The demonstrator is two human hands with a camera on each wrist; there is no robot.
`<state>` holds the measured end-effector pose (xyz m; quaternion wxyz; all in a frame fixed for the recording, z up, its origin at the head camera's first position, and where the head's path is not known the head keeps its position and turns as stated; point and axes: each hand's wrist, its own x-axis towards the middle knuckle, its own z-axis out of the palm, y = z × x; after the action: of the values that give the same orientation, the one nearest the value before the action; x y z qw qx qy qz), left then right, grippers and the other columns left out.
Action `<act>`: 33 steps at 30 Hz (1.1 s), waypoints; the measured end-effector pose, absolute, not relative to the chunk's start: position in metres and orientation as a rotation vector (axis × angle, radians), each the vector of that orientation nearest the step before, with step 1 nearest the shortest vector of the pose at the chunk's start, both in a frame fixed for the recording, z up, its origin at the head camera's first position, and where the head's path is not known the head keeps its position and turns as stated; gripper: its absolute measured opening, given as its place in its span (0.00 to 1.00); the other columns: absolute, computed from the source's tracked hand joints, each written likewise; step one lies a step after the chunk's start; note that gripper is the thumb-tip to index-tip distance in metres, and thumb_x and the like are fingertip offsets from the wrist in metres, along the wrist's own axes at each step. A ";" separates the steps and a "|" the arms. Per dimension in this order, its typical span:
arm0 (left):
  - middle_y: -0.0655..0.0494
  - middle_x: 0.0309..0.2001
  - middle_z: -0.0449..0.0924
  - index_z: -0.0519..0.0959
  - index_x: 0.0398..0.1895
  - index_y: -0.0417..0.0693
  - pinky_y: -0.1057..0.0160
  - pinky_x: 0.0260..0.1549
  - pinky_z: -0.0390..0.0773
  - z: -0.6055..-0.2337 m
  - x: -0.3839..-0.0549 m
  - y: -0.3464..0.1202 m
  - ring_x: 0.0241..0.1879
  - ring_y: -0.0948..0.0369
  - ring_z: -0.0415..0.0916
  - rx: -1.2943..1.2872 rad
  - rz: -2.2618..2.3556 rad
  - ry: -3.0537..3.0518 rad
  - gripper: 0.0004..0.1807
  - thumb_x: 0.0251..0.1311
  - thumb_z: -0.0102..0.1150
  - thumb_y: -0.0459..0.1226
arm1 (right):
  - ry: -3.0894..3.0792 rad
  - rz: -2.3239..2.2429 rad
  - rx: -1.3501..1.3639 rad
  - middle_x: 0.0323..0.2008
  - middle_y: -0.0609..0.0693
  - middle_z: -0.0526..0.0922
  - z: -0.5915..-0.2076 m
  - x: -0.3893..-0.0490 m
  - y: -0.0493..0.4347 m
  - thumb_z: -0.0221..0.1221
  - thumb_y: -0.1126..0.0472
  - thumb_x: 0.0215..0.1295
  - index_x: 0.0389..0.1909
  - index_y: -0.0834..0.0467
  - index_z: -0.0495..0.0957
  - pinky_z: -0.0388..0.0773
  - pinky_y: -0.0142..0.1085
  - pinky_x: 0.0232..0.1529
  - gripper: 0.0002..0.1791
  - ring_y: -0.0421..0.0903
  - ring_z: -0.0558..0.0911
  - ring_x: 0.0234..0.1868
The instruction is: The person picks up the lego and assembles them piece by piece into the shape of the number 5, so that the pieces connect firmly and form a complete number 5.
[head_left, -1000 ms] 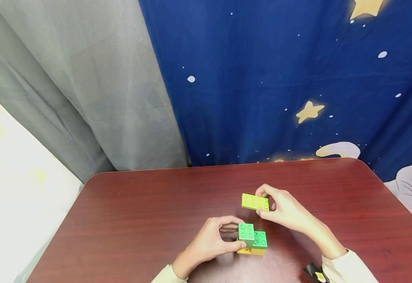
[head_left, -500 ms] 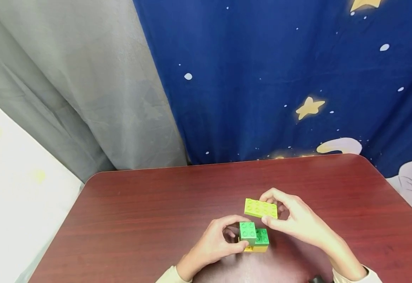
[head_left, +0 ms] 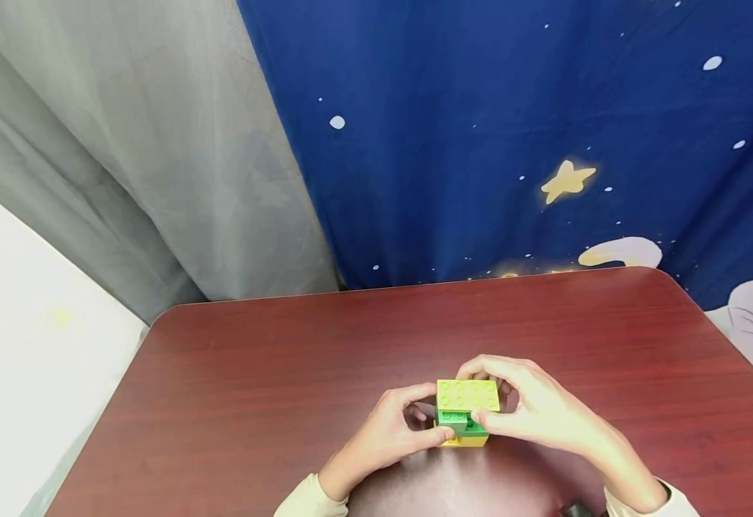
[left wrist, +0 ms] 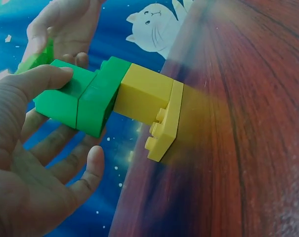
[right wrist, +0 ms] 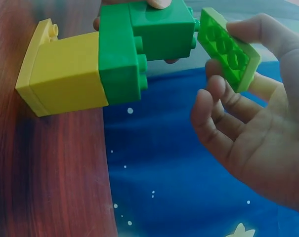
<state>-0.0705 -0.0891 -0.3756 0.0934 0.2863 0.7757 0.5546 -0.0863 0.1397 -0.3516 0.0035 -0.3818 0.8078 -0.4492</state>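
Note:
A toy-brick stack stands on the table. At its base lies a thin yellow plate (left wrist: 170, 123), topped by a yellow brick (right wrist: 70, 64) and a green brick (right wrist: 119, 71). Above these, an upper green brick (left wrist: 65, 101) overhangs to the left. My left hand (head_left: 389, 434) grips this upper brick between thumb and fingers. With my right hand (head_left: 540, 406) I pinch a lime-green eight-stud plate (head_left: 468, 395) just over the upper brick. In the right wrist view its hollow underside faces the studs at a tilt; whether they touch, I cannot tell.
The dark red wooden table (head_left: 253, 402) extends around both hands. Behind it hang a grey curtain (head_left: 156, 143) and a blue curtain (head_left: 447, 143) with stars and a white cat. A small black object (head_left: 576, 508) shows beside the right sleeve.
My right hand has brought the lime-green plate down and nearer, from behind the stack to over the upper green brick. The left hand keeps its grip, almost in place.

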 end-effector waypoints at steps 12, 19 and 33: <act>0.60 0.41 0.81 0.78 0.50 0.51 0.63 0.32 0.79 -0.400 -0.078 -0.089 0.35 0.67 0.78 0.946 1.661 2.320 0.20 0.52 0.67 0.37 | 2.517 -1.336 -1.309 0.37 0.36 0.78 -0.357 -0.087 0.143 0.66 0.60 0.53 0.46 0.46 0.74 0.74 0.30 0.27 0.19 0.35 0.75 0.30; 0.63 0.46 0.79 0.75 0.54 0.56 0.62 0.35 0.78 -0.399 -0.079 -0.089 0.38 0.66 0.76 0.974 1.684 2.338 0.25 0.50 0.69 0.39 | 2.556 -1.318 -1.354 0.38 0.36 0.78 -0.357 -0.088 0.144 0.67 0.59 0.51 0.46 0.46 0.75 0.73 0.29 0.34 0.20 0.34 0.76 0.34; 0.54 0.40 0.82 0.82 0.44 0.40 0.60 0.39 0.77 -0.373 -0.073 -0.093 0.43 0.63 0.76 1.135 1.824 2.469 0.18 0.47 0.70 0.32 | 2.516 -1.341 -1.311 0.33 0.36 0.78 -0.359 -0.091 0.143 0.67 0.59 0.49 0.45 0.45 0.76 0.71 0.29 0.26 0.20 0.36 0.74 0.28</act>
<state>-0.0734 -0.0925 -0.3735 -0.0655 0.3460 0.7529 0.5561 -0.0907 0.1428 -0.3595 0.0016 -0.4176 0.8018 -0.4274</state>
